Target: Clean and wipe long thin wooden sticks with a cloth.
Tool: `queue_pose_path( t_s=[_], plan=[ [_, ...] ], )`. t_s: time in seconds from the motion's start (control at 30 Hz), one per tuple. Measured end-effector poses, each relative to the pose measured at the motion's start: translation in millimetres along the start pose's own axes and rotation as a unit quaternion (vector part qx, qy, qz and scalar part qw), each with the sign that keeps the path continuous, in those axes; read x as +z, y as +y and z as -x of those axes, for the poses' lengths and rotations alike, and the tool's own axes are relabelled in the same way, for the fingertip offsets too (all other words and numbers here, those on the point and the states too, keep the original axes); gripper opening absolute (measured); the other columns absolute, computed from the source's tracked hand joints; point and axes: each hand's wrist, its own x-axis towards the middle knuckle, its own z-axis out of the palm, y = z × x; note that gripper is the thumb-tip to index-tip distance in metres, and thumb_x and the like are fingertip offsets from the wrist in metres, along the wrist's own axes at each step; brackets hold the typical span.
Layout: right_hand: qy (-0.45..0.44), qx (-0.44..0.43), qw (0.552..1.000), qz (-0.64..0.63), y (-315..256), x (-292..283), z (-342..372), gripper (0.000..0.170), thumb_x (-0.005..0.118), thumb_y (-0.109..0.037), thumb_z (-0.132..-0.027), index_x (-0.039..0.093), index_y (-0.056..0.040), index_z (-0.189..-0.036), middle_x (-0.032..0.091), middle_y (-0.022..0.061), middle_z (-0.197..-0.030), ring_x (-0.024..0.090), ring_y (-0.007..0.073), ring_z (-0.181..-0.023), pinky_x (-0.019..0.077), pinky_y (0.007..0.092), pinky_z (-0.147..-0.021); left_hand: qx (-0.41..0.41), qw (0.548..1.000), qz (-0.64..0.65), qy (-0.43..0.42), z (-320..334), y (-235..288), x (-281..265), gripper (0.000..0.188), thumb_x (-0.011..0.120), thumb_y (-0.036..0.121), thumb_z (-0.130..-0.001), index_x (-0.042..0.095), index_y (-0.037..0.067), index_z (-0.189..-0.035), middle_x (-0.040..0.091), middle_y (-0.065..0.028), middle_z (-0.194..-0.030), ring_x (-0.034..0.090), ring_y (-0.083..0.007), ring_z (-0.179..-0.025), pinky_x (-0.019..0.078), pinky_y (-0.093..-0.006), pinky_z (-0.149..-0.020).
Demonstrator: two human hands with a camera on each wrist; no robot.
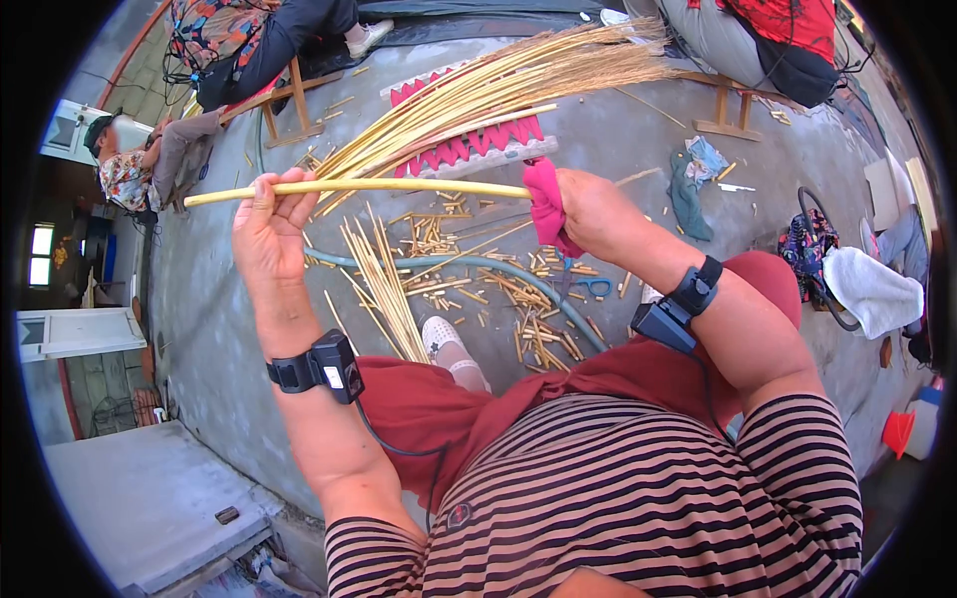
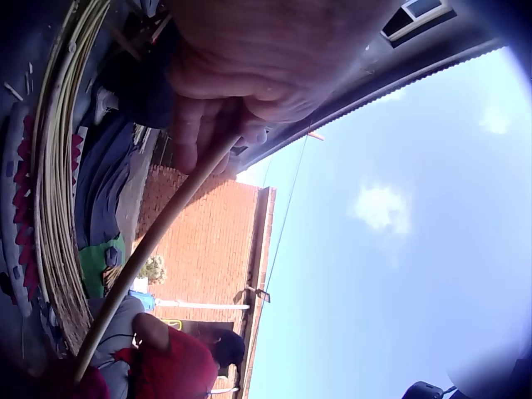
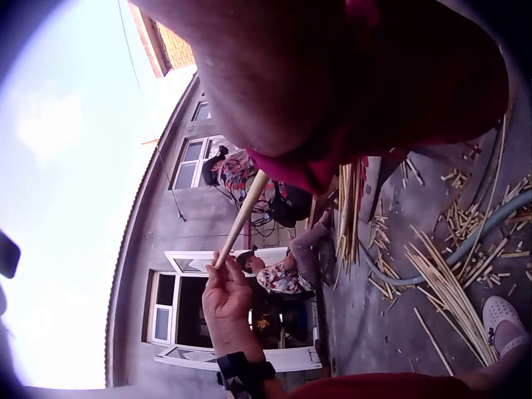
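A long, pale yellow stalk (image 1: 419,185) spans nearly level between both hands in the head view, bowed slightly. My left hand (image 1: 271,234) pinches it with thumb and fingers a little in from its left end. At the other end my right hand (image 1: 598,214) grips a bright pink cloth (image 1: 546,204) wrapped round the stalk, so that end is hidden. The left wrist view shows the stalk (image 2: 158,233) running from under the left hand's fingers (image 2: 187,137) down to the cloth. From the right wrist, the stalk (image 3: 241,220) leads away from the cloth toward the left hand.
A big bundle of stalks with feathery tops (image 1: 478,90) lies across a pink-and-white rack (image 1: 469,145). Thinner stalks (image 1: 384,289), several cut pieces (image 1: 538,319), a hose (image 1: 498,264) and blue-handled scissors (image 1: 588,287) lie on the concrete floor. Other people sit around, one far left (image 1: 130,179).
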Motion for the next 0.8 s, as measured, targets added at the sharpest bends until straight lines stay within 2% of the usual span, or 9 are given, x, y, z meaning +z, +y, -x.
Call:
queue_pose_path(
  t_s=[0.17,0.27,0.37,0.4,0.5,0.57,0.67,0.77,0.8],
  plan=[
    [-0.044,0.077,0.995,0.046,27,6,23,0.004,0.046,-0.006,-0.083,0.048,-0.0054,-0.086,0.053,0.0139,-0.072,0.054,0.0348,-0.069,0.0417,0.0403,-0.058,-0.018,0.999,-0.01,0.034,-2,8,-39,0.015,0.056,0.012,-0.089,0.055,-0.002,-0.092,0.063,-0.0235,-0.096,0.063,-0.0372,-0.092,0.0545,-0.0471,-0.081],
    [-0.069,0.083,0.993,0.047,23,-4,32,0.014,0.047,-0.004,-0.077,0.05,-0.0055,-0.091,0.058,0.018,-0.081,0.056,0.0392,-0.081,0.045,0.0456,-0.068,-0.034,0.999,-0.008,0.039,-3,13,-56,0.015,0.056,0.012,-0.088,0.055,-0.003,-0.093,0.062,-0.024,-0.097,0.062,-0.0376,-0.093,0.0543,-0.0475,-0.081],
    [-0.039,0.075,0.994,0.071,32,-7,46,0.008,0.047,-0.006,-0.081,0.049,-0.0047,-0.089,0.055,0.0172,-0.076,0.055,0.0384,-0.073,0.0437,0.0413,-0.062,-0.034,0.998,0.001,0.043,-3,9,-60,0.016,0.057,0.011,-0.088,0.055,-0.003,-0.095,0.062,-0.0242,-0.098,0.062,-0.0376,-0.095,0.0538,-0.0473,-0.083],
    [-0.044,0.107,0.992,0.058,39,-9,51,0.009,0.047,-0.006,-0.082,0.05,-0.0047,-0.09,0.056,0.0165,-0.077,0.056,0.0375,-0.075,0.0445,0.0409,-0.064,-0.027,0.998,0.0,0.052,-6,15,-69,0.016,0.057,0.011,-0.088,0.055,-0.003,-0.095,0.062,-0.024,-0.099,0.061,-0.0374,-0.096,0.0532,-0.0473,-0.084],
    [-0.036,0.17,0.983,0.052,65,-15,65,0.012,0.047,-0.006,-0.082,0.053,-0.0051,-0.093,0.059,0.0157,-0.08,0.059,0.0353,-0.078,0.0462,0.0407,-0.067,0.011,0.995,0.029,0.092,-17,40,-129,0.016,0.056,0.009,-0.088,0.055,-0.004,-0.097,0.061,-0.023,-0.102,0.059,-0.036,-0.1,0.0508,-0.0469,-0.089],
    [-0.002,0.173,0.981,0.089,78,-22,73,0.013,0.048,-0.006,-0.081,0.054,-0.0059,-0.093,0.061,0.0164,-0.081,0.06,0.0345,-0.076,0.0467,0.042,-0.066,0.013,0.989,0.062,0.135,-19,50,-168,0.016,0.055,0.008,-0.089,0.055,-0.005,-0.098,0.06,-0.0222,-0.106,0.057,-0.0349,-0.105,0.0487,-0.0465,-0.092],
    [0.083,0.252,0.949,-0.169,104,-10,86,0.009,0.05,-0.009,-0.086,0.057,-0.0056,-0.089,0.062,0.0084,-0.077,0.061,0.0213,-0.073,0.0473,0.0352,-0.065,-0.01,0.975,0.11,0.192,-15,47,-184,0.017,0.052,0.007,-0.09,0.053,-0.007,-0.099,0.058,-0.0218,-0.111,0.053,-0.0338,-0.111,0.0455,-0.0459,-0.097],
    [-0.01,0.33,0.885,-0.329,98,-13,81,0.011,0.052,-0.013,-0.088,0.058,-0.0059,-0.094,0.061,0.0022,-0.085,0.056,0.0103,-0.078,0.0464,0.0267,-0.069,0.018,0.969,0.147,0.197,-20,35,-170,0.019,0.049,0.008,-0.091,0.052,-0.008,-0.101,0.056,-0.022,-0.115,0.05,-0.0337,-0.115,0.0426,-0.0457,-0.1],
    [-0.012,0.326,0.876,-0.356,92,-8,81,0.012,0.052,-0.015,-0.088,0.058,-0.0064,-0.094,0.06,0.0015,-0.085,0.057,0.0103,-0.079,0.0464,0.0265,-0.069,0.039,0.967,0.16,0.193,-22,28,-162,0.02,0.048,0.009,-0.092,0.052,-0.009,-0.101,0.055,-0.0221,-0.115,0.049,-0.034,-0.116,0.0413,-0.0458,-0.101]
  ],
)
